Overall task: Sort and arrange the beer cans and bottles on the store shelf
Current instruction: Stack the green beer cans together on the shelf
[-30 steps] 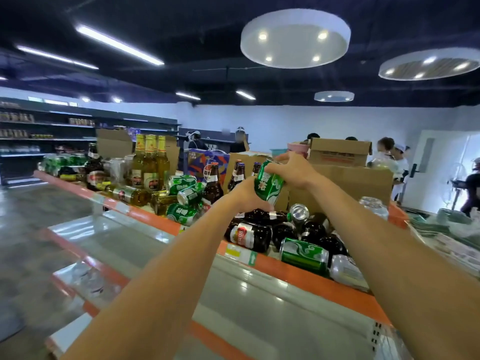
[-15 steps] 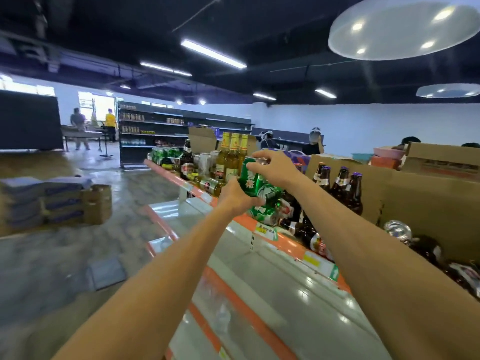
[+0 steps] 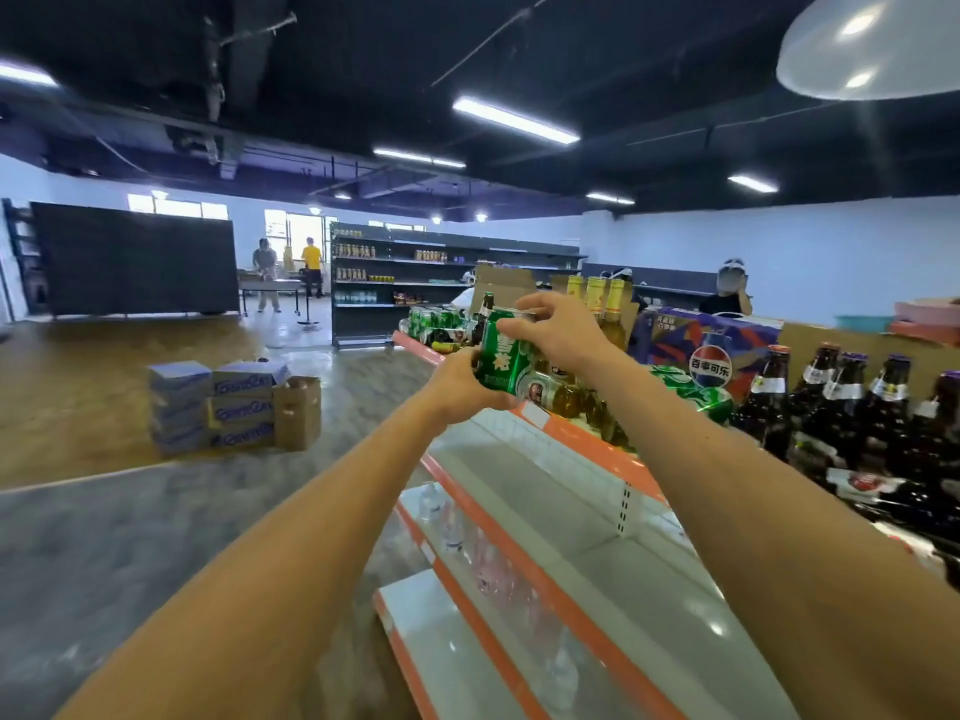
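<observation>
I hold a green beer can (image 3: 500, 357) between both hands above the top shelf's left part. My left hand (image 3: 457, 388) cups its bottom and my right hand (image 3: 558, 330) grips its top. Behind it stand tall yellow-labelled bottles (image 3: 597, 298) and a cluster of green cans (image 3: 434, 320) at the far end. Clear bottles (image 3: 558, 397) and green cans (image 3: 691, 389) lie on their sides on the shelf. Dark brown bottles (image 3: 831, 402) stand upright at the right.
The orange-edged shelf (image 3: 587, 439) runs from near right to far left, with lower shelves (image 3: 519, 589) below. A Pepsi carton (image 3: 711, 345) and cardboard boxes sit behind the bottles. Stacked boxes (image 3: 234, 402) stand on the floor at left. People stand far off.
My view has swung left along the shelf. Both hands carried the green can leftward toward the yellow-labelled bottles; the grip on it is the same.
</observation>
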`<action>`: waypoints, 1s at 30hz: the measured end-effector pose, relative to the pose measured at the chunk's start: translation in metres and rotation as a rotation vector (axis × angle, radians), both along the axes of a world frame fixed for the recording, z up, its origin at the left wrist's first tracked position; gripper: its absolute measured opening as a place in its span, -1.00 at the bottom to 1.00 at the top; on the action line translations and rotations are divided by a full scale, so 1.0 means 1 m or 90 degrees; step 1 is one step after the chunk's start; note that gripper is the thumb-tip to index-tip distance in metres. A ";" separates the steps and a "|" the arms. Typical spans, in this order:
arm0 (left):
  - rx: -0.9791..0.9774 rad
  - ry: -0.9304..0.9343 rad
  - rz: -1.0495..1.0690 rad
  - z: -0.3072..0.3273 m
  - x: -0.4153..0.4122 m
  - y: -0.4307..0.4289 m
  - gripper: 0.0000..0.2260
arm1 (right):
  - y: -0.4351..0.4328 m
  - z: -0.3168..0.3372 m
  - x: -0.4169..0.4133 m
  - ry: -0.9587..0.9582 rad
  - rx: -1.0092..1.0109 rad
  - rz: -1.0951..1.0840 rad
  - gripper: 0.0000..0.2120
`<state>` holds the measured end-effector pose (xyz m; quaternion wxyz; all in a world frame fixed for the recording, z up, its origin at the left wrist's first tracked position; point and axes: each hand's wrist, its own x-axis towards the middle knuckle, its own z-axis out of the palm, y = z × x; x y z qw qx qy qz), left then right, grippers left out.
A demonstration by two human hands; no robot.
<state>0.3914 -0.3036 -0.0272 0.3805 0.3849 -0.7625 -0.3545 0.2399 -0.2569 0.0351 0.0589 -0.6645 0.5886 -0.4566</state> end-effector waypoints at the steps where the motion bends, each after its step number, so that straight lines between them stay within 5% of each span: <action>1: -0.003 0.001 0.006 -0.003 0.006 -0.011 -0.51 | -0.011 -0.002 0.005 -0.008 -0.001 0.002 -0.53; 18: -0.022 0.057 0.101 -0.024 0.022 -0.228 -0.61 | -0.261 -0.013 0.017 -0.043 0.029 0.132 -0.64; 30: -0.080 0.089 0.172 -0.026 0.045 -0.386 -0.40 | -0.439 -0.017 0.033 -0.097 -0.045 0.212 -0.70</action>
